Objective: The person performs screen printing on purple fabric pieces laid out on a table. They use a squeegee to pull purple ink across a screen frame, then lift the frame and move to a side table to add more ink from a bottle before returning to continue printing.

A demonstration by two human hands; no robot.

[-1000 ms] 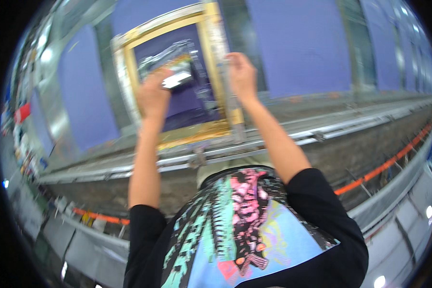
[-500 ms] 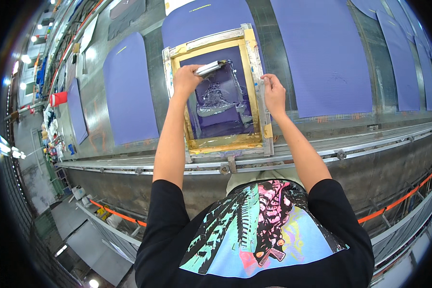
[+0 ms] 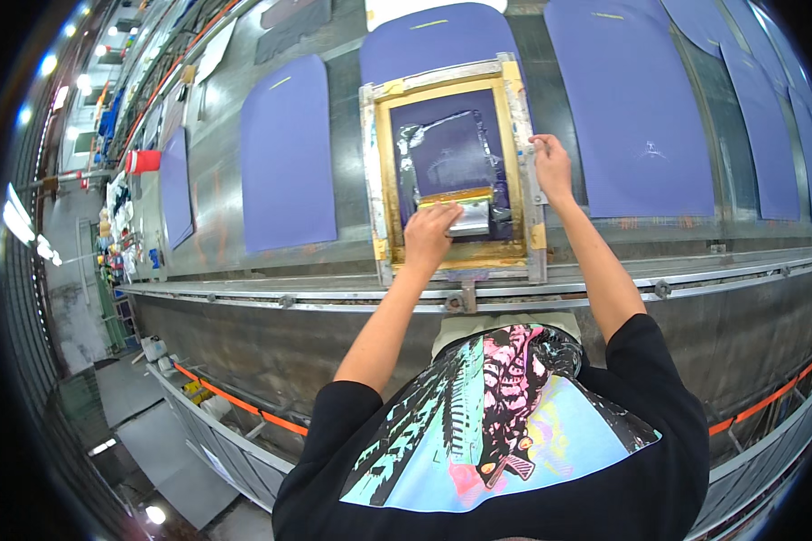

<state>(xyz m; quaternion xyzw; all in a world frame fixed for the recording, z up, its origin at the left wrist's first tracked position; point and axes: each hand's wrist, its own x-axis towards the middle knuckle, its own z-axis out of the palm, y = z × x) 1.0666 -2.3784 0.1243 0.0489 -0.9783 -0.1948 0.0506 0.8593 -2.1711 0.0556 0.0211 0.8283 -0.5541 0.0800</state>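
My left hand (image 3: 429, 236) is closed around the metal handle of a squeegee (image 3: 473, 219), which lies across the lower part of a screen printing frame (image 3: 442, 73). The squeegee's blade edge rests on the dark purple mesh (image 3: 447, 149). Wet, shiny ink streaks (image 3: 408, 149) run along both sides and the top of the mesh, around a paler patch in the middle. At the frame's right rail, my right hand (image 3: 553, 171) is closed with its fingertips on the rail's outer edge. Under the frame lies a purple-blue sheet (image 3: 438, 36), its rounded top showing beyond it.
More purple-blue sheets (image 3: 289, 158) lie along the long metal table (image 3: 352, 194) on both sides. A metal rail (image 3: 334, 299) runs along the near edge, with a bracket (image 3: 468, 296) below the frame. A red container (image 3: 143, 161) stands at far left.
My left hand has drawn the squeegee from the frame's upper part toward me. The ink heap mid-mesh is spread out into streaks. My right hand stays at the right rail; the view has shifted.
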